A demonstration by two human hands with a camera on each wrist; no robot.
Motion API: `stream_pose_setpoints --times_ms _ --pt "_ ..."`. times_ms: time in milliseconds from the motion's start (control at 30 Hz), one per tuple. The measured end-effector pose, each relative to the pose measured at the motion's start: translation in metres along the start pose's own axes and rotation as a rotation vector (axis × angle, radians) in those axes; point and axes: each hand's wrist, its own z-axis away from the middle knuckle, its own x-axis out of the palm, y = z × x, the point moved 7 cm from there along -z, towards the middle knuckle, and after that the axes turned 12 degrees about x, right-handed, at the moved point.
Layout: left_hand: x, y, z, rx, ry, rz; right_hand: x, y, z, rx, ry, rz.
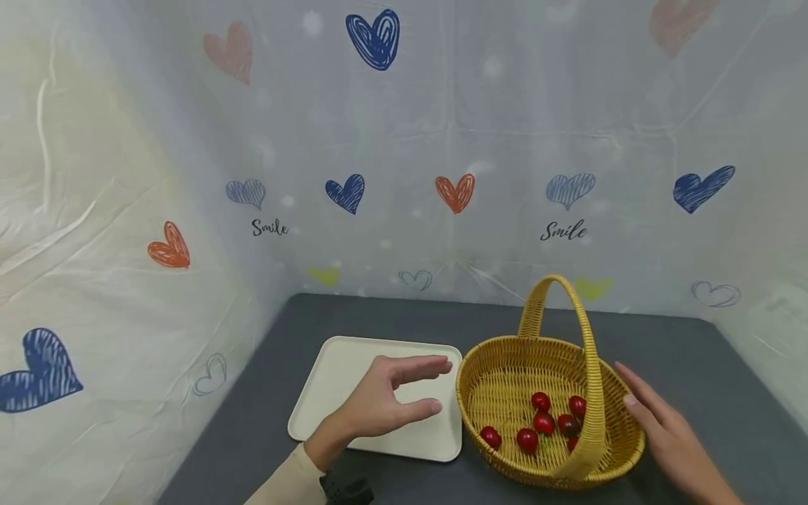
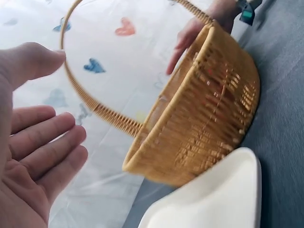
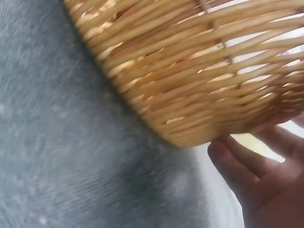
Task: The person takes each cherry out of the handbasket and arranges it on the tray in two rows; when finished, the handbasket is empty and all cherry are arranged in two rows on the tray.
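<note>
A yellow woven basket (image 1: 514, 468) with a tall arched handle (image 1: 594, 372) stands on the table. Several glossy dark red cherries (image 1: 543, 423) lie loose on its bottom. My right hand (image 1: 675, 438) is at the basket's right side, fingers extended; in the right wrist view its fingertips (image 3: 218, 149) are against the outer wicker wall. My left hand (image 1: 386, 400) hovers over a cream rectangular tray (image 1: 344, 365), left of the basket. Its thumb and fingers are spread apart with nothing between them, and the left wrist view shows the palm bare beside the basket.
The tray lies close along the basket's left side on a dark grey tabletop (image 1: 404, 308). Pale curtains (image 1: 404, 140) printed with hearts and the word "Smile" enclose the table at the back and sides. A dark band (image 1: 346, 489) is on my left wrist.
</note>
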Motion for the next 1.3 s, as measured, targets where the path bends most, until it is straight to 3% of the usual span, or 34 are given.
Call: stream_pose_setpoints --times_ms 167,367,533,700,800,1100,1300 --pt "0.026 0.0 -0.024 0.017 -0.137 -0.1 0.005 0.0 0.002 -0.019 0.014 0.006" --pt "0.058 -0.002 -0.05 0.055 -0.374 -0.309 0.008 -0.009 0.002 -0.14 0.028 -0.067" --pt "0.083 -0.007 -0.066 0.098 -0.557 -0.462 0.009 -0.007 0.0 -0.151 0.018 -0.074" --pt "0.103 -0.01 -0.077 0.06 -0.695 -0.521 0.01 -0.005 0.0 -0.161 0.028 -0.064" --pt "0.109 -0.013 -0.081 -0.009 -0.712 -0.586 0.01 -0.004 0.0 -0.161 0.026 -0.067" --pt "0.12 -0.025 -0.082 -0.26 -0.671 -0.744 0.013 0.0 -0.001 -0.103 0.003 -0.062" --pt "0.128 -0.03 -0.082 -0.325 -0.713 -0.815 0.013 -0.001 0.0 -0.115 0.011 -0.065"
